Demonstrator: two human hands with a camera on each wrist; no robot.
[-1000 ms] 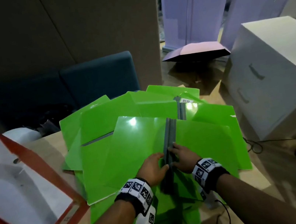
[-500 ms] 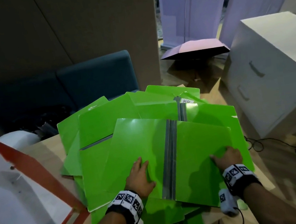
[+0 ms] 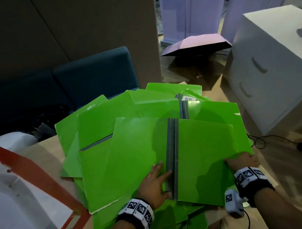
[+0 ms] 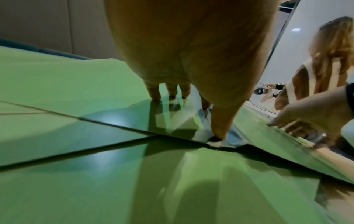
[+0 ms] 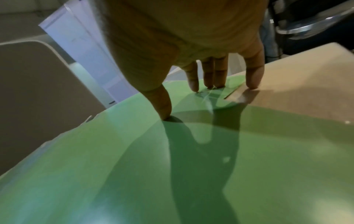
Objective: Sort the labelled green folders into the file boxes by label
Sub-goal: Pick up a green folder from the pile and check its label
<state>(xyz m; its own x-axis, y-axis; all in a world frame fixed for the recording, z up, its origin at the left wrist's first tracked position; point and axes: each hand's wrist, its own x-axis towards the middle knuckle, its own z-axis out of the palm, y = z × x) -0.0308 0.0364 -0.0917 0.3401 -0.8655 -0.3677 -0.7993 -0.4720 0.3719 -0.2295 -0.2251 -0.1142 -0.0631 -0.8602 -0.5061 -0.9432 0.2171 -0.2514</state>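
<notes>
Now | top folder (image 3: pixel 174 156) lies open atop green pile on table (image 3: pixel 46 148) | my left hand (image 3: pixel 154 183) flat by its grey spine, right hand (image 3: pixel 241 161) flat at outer edge, neither gripping | light, glossy, floppy, probably slippery: close, pinch spine | HR box (image 3: pixel 39 191) left.

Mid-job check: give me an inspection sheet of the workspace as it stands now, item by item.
Surface: wooden table, mostly covered by folders.
Job's things: green folders in a loose overlapping pile; top folder lies open, grey spine up; one label further back reads HR. Red file box marked HR at left, nothing seen inside.
Clutter: nothing seen.
Grippers: left hand flat beside the spine; right hand flat on the folder's right edge; no grip on anything.
Cables: one on the floor, one on the cabinet top.
Surroundings: white drawer cabinet, blue seat, pink umbrella.
</notes>
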